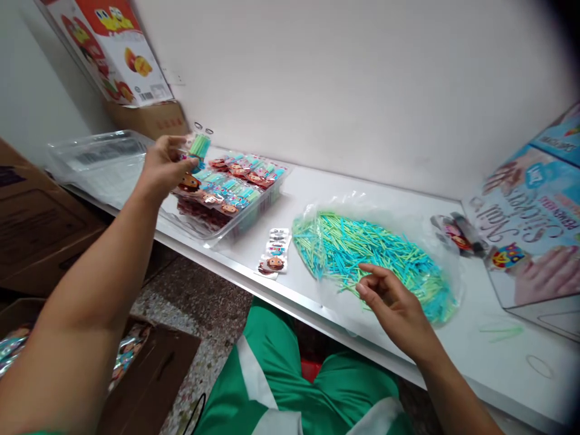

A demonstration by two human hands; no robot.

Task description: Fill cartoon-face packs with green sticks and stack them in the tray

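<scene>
My left hand (165, 163) is closed on a small clear packet (199, 148) of green and blue sticks, with a glasses print at its top. It is over a clear plastic tray (212, 240) where similar packets (229, 193) lie in rows. My right hand (392, 302) hovers at the near edge of a loose pile of thin green and blue sticks (362, 241) on a clear plastic bag (326, 208). Its fingers are curled, and the thumb stands apart from them. Between tray and pile lies a small stack of printed sachets (274, 254).
An empty-looking clear tray (102, 145) lies at the left. Cartons (136, 66) stand behind it, and a nail stickers box (534, 229) stands at the right. Loose green sticks (501, 331) and a rubber band (539, 366) lie on the white table (480, 368). An open carton (149, 368) with packets is below.
</scene>
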